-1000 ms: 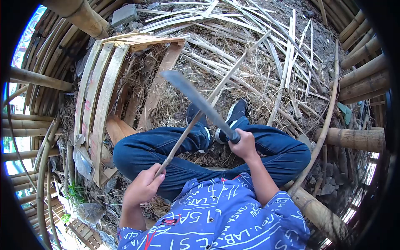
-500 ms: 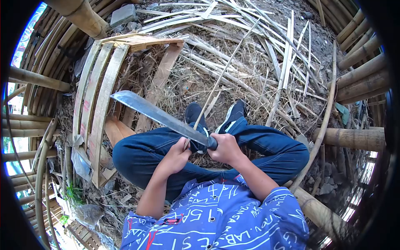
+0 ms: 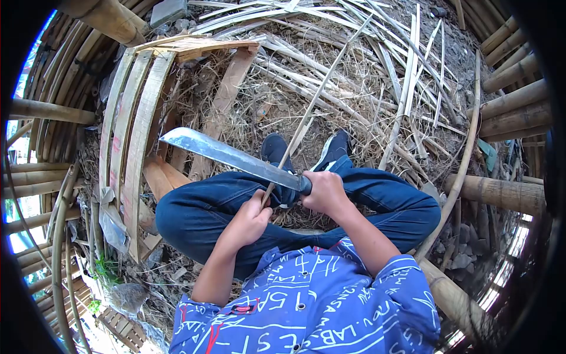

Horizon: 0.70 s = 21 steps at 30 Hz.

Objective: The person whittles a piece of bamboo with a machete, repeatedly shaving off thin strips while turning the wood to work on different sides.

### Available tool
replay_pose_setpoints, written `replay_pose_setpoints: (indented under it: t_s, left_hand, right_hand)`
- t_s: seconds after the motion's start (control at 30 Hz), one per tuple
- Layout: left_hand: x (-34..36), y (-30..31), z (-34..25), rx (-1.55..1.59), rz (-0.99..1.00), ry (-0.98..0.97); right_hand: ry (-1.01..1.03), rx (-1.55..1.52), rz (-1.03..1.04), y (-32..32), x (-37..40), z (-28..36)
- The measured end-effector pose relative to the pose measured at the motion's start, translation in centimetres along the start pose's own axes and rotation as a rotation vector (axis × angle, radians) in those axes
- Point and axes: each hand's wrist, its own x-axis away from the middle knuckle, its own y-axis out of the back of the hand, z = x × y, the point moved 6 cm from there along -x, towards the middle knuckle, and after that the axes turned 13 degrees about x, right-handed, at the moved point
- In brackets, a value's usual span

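Note:
My right hand [image 3: 325, 192] is wrapped round the dark handle of a machete [image 3: 227, 155], in front of my lap. Its long blade points left and lies across a thin bamboo strip [image 3: 321, 89], just beyond my left hand [image 3: 250, 219]. That hand grips the strip's near end between thumb and fingers. From there the strip slants away to the upper right, passing between my shoes [image 3: 337, 147] and over the littered ground. My bent legs in blue jeans [image 3: 389, 203] frame both hands.
A slatted wooden crate [image 3: 141, 127] lies to the left. Many split bamboo strips [image 3: 407, 74] and shavings cover the ground ahead. Thick bamboo poles [image 3: 501, 194] stand on both sides, and a grey block [image 3: 168, 12] is at the upper left.
My right hand and the machete have shifted slightly away from my body, so the blade crosses the strip farther from my left hand. The left hand keeps its grip.

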Motion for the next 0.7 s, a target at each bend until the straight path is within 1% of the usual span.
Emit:
replay_pose_setpoints:
  t_s: [0.1,0.17,0.2,0.33,0.4,0.43,0.47,0.53,0.6,0.63,0.67,0.7]
  left_hand:
    - [0.4,0.5,0.0,-0.01,-0.017,-0.014]
    - [0.6,0.5,0.3,-0.009,0.027,0.06]
    - [0.7,0.4,0.3,-0.007,0.028,0.062]
    - [1.0,0.1,-0.7,-0.057,-0.005,0.055]
    - [1.4,0.3,-1.0,-0.085,-0.029,0.049]
    - [1.7,0.2,-1.0,-0.073,-0.02,0.049]
    - [2.0,0.2,-0.9,-0.062,-0.011,0.05]
    - [2.9,0.0,-0.3,-0.04,0.006,0.058]
    - [3.8,-0.2,0.2,-0.017,0.022,0.067]
    - [4.1,-0.3,0.3,0.002,0.021,0.066]
    - [4.4,-0.3,0.4,0.022,0.019,0.065]
    - [4.4,-0.4,0.3,0.028,0.023,0.084]
  right_hand:
    - [-0.106,0.022,-0.058,0.5,-0.4,-1.9]
    - [-0.197,0.055,-0.079,0.8,-0.9,-4.3]
    - [-0.226,0.063,-0.089,1.2,-1.1,-5.2]
    - [-0.256,0.128,-0.071,2.8,-2.0,-7.4]
    - [-0.239,0.155,-0.094,3.6,-2.5,-8.2]
    - [-0.239,0.14,-0.139,3.9,-2.9,-8.8]
    - [-0.295,0.157,-0.136,4.4,-3.2,-9.7]
    - [-0.396,0.155,-0.144,4.8,-4.0,-12.9]
    - [-0.456,0.157,-0.122,5.2,-4.9,-16.2]
    - [-0.479,0.166,-0.165,6.1,-4.9,-16.8]
    - [-0.493,0.161,-0.147,4.9,-5.8,-19.8]
    - [-0.485,0.169,-0.153,5.6,-5.8,-19.7]
